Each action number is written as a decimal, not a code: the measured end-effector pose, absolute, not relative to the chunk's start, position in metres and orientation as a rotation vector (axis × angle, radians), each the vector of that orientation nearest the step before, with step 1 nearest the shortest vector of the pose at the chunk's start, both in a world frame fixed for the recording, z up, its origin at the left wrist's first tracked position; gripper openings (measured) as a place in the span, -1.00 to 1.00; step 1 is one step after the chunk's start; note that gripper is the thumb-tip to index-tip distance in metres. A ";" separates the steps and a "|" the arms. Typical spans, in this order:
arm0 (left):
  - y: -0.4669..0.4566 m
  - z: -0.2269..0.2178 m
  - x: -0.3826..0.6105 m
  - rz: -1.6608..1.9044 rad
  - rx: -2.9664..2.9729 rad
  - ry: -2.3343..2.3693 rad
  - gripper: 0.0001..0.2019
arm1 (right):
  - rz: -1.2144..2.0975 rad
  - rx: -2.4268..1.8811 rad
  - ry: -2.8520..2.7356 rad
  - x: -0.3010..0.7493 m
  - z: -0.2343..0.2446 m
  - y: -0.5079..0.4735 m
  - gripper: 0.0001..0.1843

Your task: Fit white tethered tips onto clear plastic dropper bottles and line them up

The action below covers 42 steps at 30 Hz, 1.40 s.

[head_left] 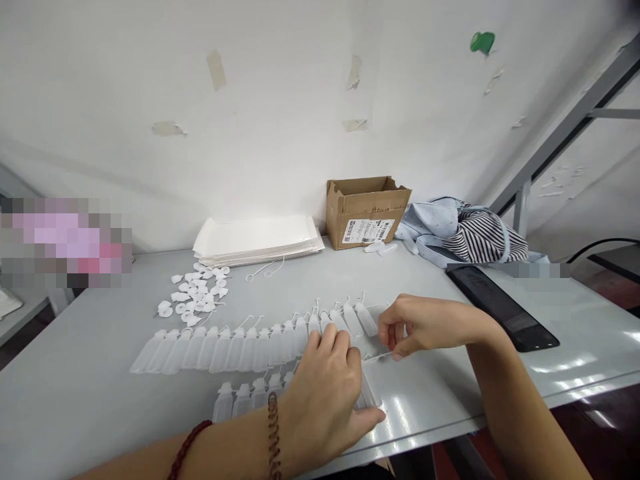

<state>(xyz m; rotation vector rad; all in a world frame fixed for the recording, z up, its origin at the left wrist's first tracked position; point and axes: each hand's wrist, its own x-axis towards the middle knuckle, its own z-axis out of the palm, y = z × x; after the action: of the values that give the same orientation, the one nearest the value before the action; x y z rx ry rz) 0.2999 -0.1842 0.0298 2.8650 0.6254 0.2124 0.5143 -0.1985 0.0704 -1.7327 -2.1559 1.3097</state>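
Observation:
Two rows of small translucent plastic vials lie side by side on the grey table [100,400]: a long back row [240,347] and a shorter front row [245,397]. My left hand [325,393] rests palm down on the right end of the front row, fingers together and pressing the vials. My right hand [425,327] is closed in a pinch on a thin white stem [380,357] at the right end of the rows, near a vial [367,319]. A pile of small white caps [197,293] lies behind the rows.
A stack of white bags [257,239] and an open cardboard box [366,210] stand against the wall. Blue and striped cloth [465,233] lies at the back right, a black phone [503,307] to the right of my hand. The table edge runs close to me.

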 end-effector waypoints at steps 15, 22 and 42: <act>-0.186 0.031 0.298 0.160 2.881 0.652 -0.54 | 1.080 -1.940 -1.971 0.534 0.080 -0.200 -0.71; -0.191 0.031 0.302 0.090 2.879 0.723 -0.44 | 1.092 -1.915 -1.924 0.535 0.076 -0.198 -0.70; -0.011 0.036 0.209 0.506 2.576 1.382 -0.69 | -0.187 -1.971 -1.562 0.573 0.010 -0.146 -0.73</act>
<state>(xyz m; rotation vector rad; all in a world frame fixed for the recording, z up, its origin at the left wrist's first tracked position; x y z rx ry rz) 0.2085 -0.0107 0.0361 2.5761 1.3822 0.5060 0.5726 -0.1457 0.0097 -1.9711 -1.5618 -0.1873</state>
